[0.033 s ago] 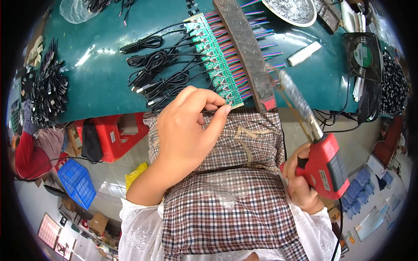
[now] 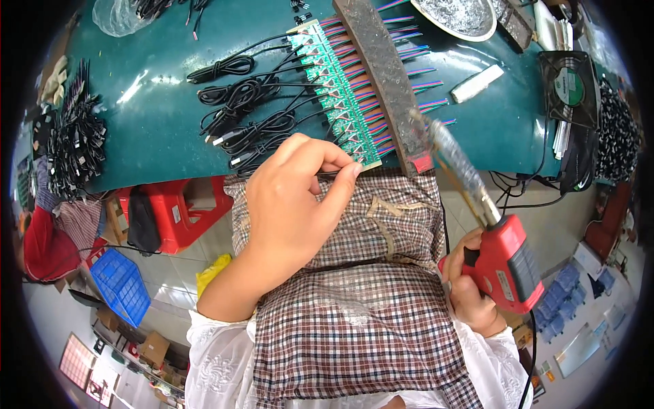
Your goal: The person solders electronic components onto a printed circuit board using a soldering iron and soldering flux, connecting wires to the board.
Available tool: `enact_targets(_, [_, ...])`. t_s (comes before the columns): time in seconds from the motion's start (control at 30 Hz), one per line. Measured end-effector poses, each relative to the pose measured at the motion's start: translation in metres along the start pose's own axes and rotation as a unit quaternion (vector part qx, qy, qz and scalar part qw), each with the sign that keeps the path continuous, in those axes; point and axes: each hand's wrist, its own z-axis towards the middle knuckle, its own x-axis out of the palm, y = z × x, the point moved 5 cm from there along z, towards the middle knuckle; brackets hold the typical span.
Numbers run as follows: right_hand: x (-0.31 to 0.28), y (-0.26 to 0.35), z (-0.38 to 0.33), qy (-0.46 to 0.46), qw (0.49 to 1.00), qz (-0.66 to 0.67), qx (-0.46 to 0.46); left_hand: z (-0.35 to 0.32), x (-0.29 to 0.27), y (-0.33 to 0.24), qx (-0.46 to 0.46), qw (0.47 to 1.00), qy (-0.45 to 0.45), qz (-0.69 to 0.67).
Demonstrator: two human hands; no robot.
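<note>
My left hand [image 2: 289, 194] pinches the end of a thin black cable at the near end of a long green circuit board strip [image 2: 335, 88]. Coiled black cables [image 2: 238, 102] run from the strip's left side, some showing metal plugs. Bundles of thin coloured wires [image 2: 373, 112] leave its right side and pass under a long dark bar [image 2: 385, 75]. Wrapped round the handle of a red and black soldering gun [image 2: 507, 266] is my right hand [image 2: 470, 293]. The gun's long metal barrel tilts up and left, its tip appearing over the bar.
A pale bowl [image 2: 477, 35] of silvery material stands at the back right, near a white block [image 2: 477, 84]. A small black fan [image 2: 569, 88] is on the right. Many black cables [image 2: 78, 136] hang in a bundle at left. A red stool [image 2: 184, 218] and blue crate [image 2: 120, 286] stand below.
The soldering gun has shifted slightly left, its tip a little lower in the picture. My left hand and the circuit board strip look unmoved.
</note>
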Motion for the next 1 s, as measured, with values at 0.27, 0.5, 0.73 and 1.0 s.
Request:
enact_targets(0.27, [-0.019, -0.029, -0.015, -0.043, 0.983, -0.173, 0.03, 0.004, 0.005, -0.001, 0.028, 1.0, -0.007, 0.011])
enact_targets(0.5, [0.001, 0.0, 0.012, 0.015, 0.94, -0.316, -0.132, 0.004, 0.006, 0.001, 0.022, 0.999, -0.003, 0.034])
enact_targets(0.73, [0.007, 0.001, 0.01, -0.023, 0.941, -0.319, -0.112, 0.005, 0.005, 0.001, 0.017, 0.999, 0.006, 0.033])
enact_targets(1.0, [0.008, -0.001, 0.013, -0.017, 0.942, -0.314, -0.113, 0.006, 0.005, 0.001, 0.033, 0.998, 0.001, 0.048])
